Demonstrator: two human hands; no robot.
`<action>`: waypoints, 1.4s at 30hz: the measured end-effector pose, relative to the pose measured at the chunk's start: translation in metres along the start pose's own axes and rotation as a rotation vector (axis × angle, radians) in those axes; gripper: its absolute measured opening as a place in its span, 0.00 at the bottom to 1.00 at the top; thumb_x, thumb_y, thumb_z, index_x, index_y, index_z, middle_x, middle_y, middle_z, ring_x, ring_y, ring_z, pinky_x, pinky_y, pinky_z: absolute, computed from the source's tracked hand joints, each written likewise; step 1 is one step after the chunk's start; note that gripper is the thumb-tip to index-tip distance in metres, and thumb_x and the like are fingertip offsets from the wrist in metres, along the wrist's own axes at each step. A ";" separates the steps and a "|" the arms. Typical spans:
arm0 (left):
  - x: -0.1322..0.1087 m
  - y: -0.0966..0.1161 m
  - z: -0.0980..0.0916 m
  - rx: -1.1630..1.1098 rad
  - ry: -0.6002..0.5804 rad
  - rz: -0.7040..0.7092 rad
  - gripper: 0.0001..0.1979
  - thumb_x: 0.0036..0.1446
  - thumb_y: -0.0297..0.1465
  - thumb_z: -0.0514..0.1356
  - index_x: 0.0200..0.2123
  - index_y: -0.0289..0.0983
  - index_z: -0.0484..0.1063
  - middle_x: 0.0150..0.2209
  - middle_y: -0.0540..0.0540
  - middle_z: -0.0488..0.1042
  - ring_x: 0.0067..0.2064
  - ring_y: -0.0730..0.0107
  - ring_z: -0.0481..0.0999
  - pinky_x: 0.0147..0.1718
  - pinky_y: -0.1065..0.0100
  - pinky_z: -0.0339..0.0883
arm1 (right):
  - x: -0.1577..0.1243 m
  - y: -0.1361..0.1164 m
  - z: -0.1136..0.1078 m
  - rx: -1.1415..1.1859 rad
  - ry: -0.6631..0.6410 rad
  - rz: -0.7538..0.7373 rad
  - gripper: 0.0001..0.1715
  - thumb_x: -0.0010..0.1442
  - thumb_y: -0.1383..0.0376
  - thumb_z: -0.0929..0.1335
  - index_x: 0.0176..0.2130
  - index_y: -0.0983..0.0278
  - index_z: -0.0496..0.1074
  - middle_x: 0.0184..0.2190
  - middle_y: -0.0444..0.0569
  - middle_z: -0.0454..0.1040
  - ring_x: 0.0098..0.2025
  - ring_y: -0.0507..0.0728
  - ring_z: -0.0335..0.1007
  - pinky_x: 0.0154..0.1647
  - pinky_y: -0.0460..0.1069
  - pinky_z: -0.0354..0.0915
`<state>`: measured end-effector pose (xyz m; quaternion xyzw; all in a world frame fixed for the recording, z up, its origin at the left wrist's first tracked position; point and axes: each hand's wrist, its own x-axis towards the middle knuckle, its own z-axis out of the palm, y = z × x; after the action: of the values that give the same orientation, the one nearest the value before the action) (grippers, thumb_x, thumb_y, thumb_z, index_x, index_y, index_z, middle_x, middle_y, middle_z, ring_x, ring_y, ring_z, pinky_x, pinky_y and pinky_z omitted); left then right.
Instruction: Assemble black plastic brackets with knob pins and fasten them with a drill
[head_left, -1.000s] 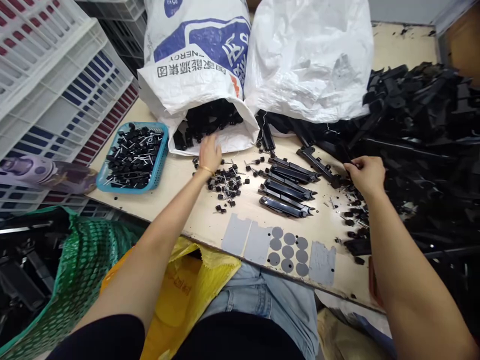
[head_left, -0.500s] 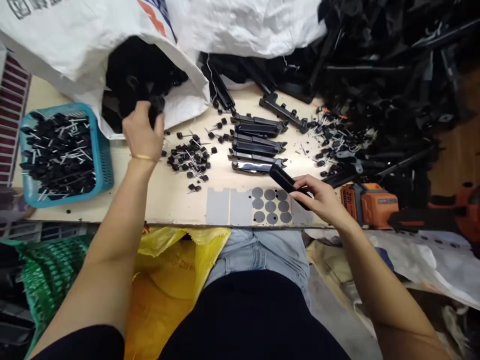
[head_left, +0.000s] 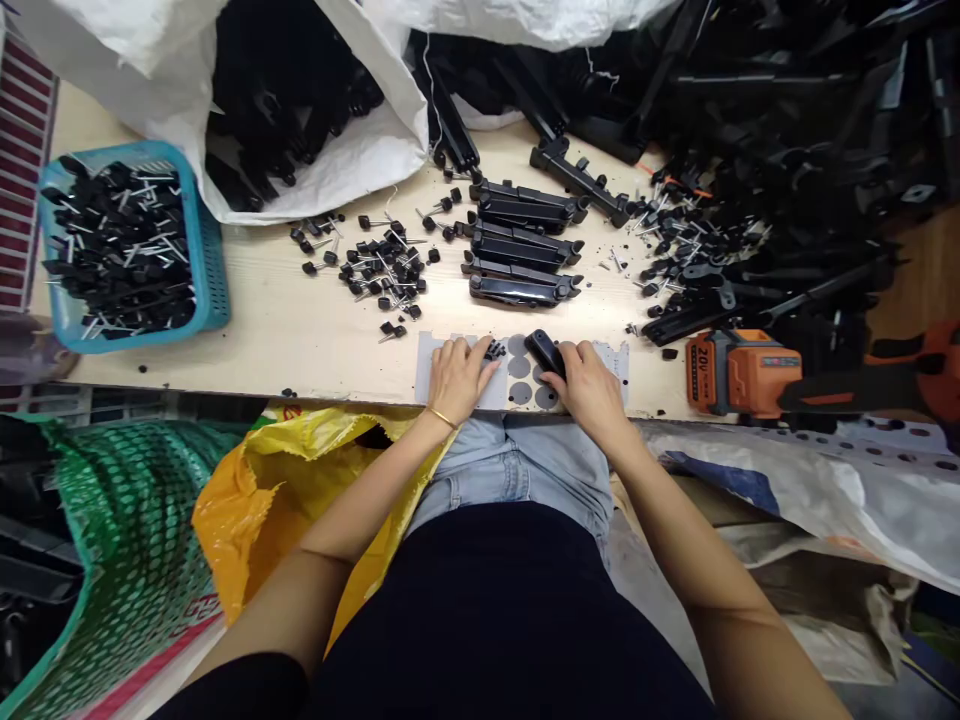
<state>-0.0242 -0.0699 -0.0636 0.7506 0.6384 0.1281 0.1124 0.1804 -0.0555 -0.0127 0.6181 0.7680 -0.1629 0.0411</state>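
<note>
On pale wooden workbench [head_left: 315, 340], centre of frame, noted small black ridged piece [head_left: 495, 350] pinched in left hand [head_left: 454, 382] and, apart, long rounded black plastic piece [head_left: 544, 352] clamped in right hand [head_left: 591, 388]. Judged partway: logged slim black plastic units [head_left: 521, 291] lined up above, loose black-headed metal pins [head_left: 386, 264] apparently remaining.

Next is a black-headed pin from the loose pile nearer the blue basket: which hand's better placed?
Probably the left hand: it is nearer that pile of pins than the right hand. Both look occupied: left has a small black piece, right a longer black part.
</note>
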 end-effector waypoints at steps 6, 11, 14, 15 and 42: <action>0.008 0.018 0.012 -0.197 0.083 -0.052 0.10 0.61 0.32 0.58 0.44 0.35 0.68 0.41 0.40 0.71 0.45 0.56 0.69 0.43 0.60 0.59 | 0.001 -0.033 0.013 0.045 0.044 -0.049 0.29 0.60 0.71 0.60 0.60 0.71 0.59 0.48 0.63 0.66 0.46 0.66 0.67 0.41 0.57 0.68; 0.010 0.030 0.019 -0.336 0.131 -0.173 0.10 0.58 0.29 0.61 0.43 0.35 0.65 0.41 0.43 0.71 0.45 0.59 0.70 0.46 0.61 0.59 | 0.011 -0.023 0.017 0.266 0.018 -0.081 0.31 0.57 0.70 0.61 0.59 0.70 0.61 0.50 0.62 0.65 0.52 0.66 0.63 0.51 0.59 0.67; 0.010 0.034 0.013 -0.365 0.101 -0.239 0.12 0.57 0.30 0.62 0.44 0.36 0.65 0.41 0.43 0.71 0.45 0.60 0.70 0.47 0.61 0.59 | 0.014 -0.014 0.011 0.327 -0.025 -0.098 0.33 0.57 0.69 0.61 0.61 0.70 0.58 0.50 0.61 0.64 0.53 0.66 0.63 0.53 0.60 0.66; 0.010 0.035 0.010 -0.360 0.081 -0.257 0.13 0.57 0.30 0.62 0.45 0.36 0.65 0.41 0.43 0.71 0.46 0.59 0.70 0.47 0.60 0.58 | 0.014 -0.013 0.009 0.330 -0.037 -0.104 0.34 0.57 0.70 0.61 0.62 0.70 0.57 0.50 0.61 0.63 0.53 0.66 0.63 0.54 0.60 0.66; 0.023 0.024 0.024 -0.375 0.136 0.110 0.08 0.64 0.32 0.55 0.43 0.36 0.70 0.36 0.44 0.74 0.42 0.62 0.72 0.42 0.61 0.67 | 0.018 -0.008 0.017 0.470 0.035 -0.102 0.24 0.56 0.67 0.62 0.53 0.66 0.66 0.45 0.57 0.66 0.46 0.64 0.65 0.45 0.57 0.67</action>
<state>0.0096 -0.0515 -0.0770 0.7399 0.5676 0.3011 0.1994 0.1664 -0.0448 -0.0316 0.5739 0.7396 -0.3285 -0.1255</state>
